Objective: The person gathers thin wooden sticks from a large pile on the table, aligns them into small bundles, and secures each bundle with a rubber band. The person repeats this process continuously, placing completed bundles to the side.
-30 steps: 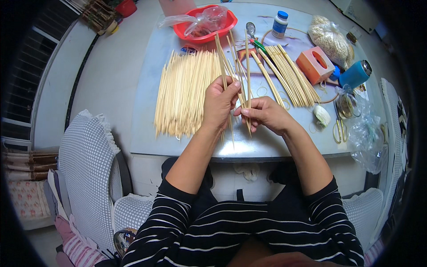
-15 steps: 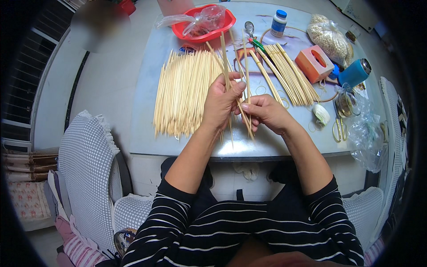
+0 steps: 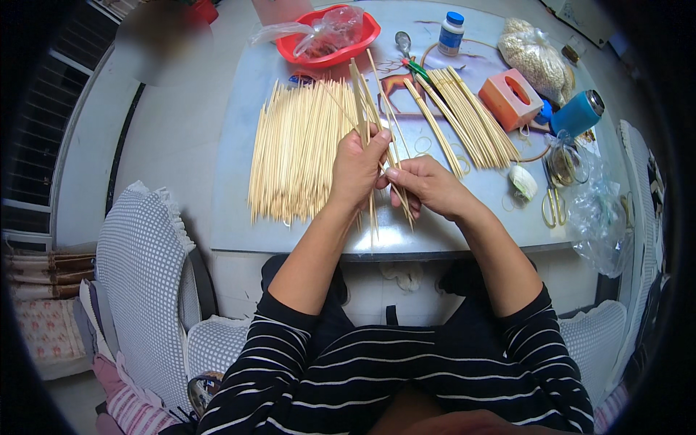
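Several thin wooden skewers [image 3: 360,94] fan out between my two hands, above the table's near part. My left hand [image 3: 357,168] is closed around some of them, its thumb lying along the sticks. Close beside it, my right hand [image 3: 422,185] pinches the lower part of other skewers between thumb and fingers. Left of the hands spreads a wide layer of loose skewers [image 3: 293,152], pointed ends toward me. Bundled skewers [image 3: 475,119] lie in a row to the right, with a thinner bundle [image 3: 433,130] nearest my right hand.
At the back stands a red basin [image 3: 330,52] with a plastic bag. A white bottle [image 3: 451,35], orange tissue box [image 3: 510,100], blue flask [image 3: 578,114], bag of pale pieces [image 3: 535,61], scissors [image 3: 554,206] and white roll [image 3: 522,181] sit rightward. Rubber bands [image 3: 423,145] lie mid-table.
The held skewers have shifted: the one upright above my right hand now leans left, nearer the others. Both hands stay in nearly the same place.
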`<state>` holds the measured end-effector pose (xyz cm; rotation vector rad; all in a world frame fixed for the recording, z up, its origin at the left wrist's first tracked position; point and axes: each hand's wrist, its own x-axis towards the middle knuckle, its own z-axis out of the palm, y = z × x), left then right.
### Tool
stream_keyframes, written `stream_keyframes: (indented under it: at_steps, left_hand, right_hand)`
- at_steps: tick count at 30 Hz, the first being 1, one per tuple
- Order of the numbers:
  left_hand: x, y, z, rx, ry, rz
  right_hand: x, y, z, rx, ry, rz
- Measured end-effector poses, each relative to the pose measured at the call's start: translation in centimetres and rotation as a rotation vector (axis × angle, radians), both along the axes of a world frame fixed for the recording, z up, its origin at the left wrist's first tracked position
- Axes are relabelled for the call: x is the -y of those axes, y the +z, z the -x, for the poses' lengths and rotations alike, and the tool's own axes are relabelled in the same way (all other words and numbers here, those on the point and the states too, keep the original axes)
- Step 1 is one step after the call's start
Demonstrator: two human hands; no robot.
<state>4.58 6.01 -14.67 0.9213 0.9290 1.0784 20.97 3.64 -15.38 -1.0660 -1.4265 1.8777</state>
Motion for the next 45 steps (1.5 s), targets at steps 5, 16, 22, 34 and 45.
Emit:
stream_keyframes:
  at_steps: [5, 16, 22, 34, 45]
  left_hand:
    - [0.0, 0.3, 0.8, -0.037, -0.06, -0.021]
    - [-2.1, 0.0, 3.5, 0.078, 0.161, 0.091]
    - [-2.3, -0.8, 3.1, 0.05, 0.186, 0.047]
    - [-1.9, -1.4, 2.0, 0.069, 0.124, 0.044]
    - [-1.3, -1.4, 1.2, 0.088, 0.143, 0.077]
  right_hand:
    - [0.1, 1.0, 0.2, 0.002, 0.027, 0.012]
    - [-2.0, -3.3, 0.4, 1.277, -0.298, -0.724]
    - [-2.5, -3.1, 0.4, 1.275, -0.292, -0.608]
    - [-3.9, -1.9, -2.7, 0.562, -0.542, -0.56]
    - [0.0, -0.6, 1.9, 0.069, -0.286, -0.393]
